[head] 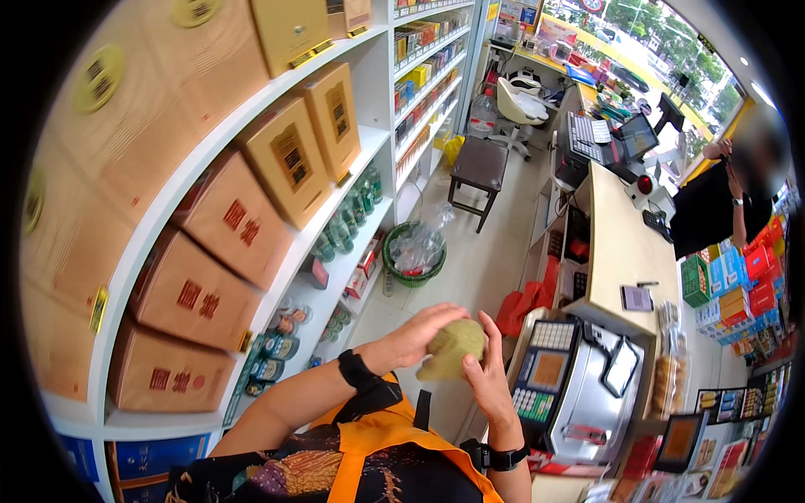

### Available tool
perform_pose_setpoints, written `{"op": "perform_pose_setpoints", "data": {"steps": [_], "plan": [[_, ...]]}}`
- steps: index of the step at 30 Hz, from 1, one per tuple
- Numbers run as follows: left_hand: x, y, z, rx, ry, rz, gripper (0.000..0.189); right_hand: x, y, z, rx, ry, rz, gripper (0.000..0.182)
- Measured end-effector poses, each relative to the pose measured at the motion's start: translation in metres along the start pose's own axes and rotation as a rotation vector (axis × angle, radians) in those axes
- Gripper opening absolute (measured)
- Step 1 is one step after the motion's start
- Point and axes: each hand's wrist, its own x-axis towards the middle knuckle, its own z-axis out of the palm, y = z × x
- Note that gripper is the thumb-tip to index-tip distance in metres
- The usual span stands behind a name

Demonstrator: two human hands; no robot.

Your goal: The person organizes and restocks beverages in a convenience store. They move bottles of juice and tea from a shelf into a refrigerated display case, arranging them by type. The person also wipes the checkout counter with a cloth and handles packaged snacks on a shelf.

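A bunched olive-green cloth is held up in front of my apron, slightly blurred. My left hand grips it from the left, with the fingers stretched over its top. On the other side, my right hand holds its right edge between thumb and fingers. Both wrists wear black straps. Right of my right hand stands a shop scale with a keypad and a metal pan; a pair of red-handled scissors or pliers lies on it.
Shelves with boxes and bottles line my left. On the floor ahead are a green basket lined with a plastic bag and a dark stool. The counter runs along my right, with a person beyond it.
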Motion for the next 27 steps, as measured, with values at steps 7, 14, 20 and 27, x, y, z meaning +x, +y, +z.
{"op": "perform_pose_setpoints", "data": {"steps": [7,14,20,27], "plan": [[0.187,0.084,-0.005,0.196,-0.288,-0.284,0.039,0.171,0.003,-0.098,0.041,0.204,0.054,0.065],[0.401,0.221,-0.096,0.328,0.006,-0.027,0.033,0.315,-0.065,-0.202,-0.051,0.462,0.080,0.054],[0.575,0.324,-0.174,0.439,0.499,0.019,0.024,0.400,-0.076,-0.305,-0.040,0.681,0.086,0.058],[0.752,0.410,-0.277,0.948,0.791,-0.065,0.031,0.534,-0.097,-0.405,-0.040,0.674,0.241,0.058]]}}
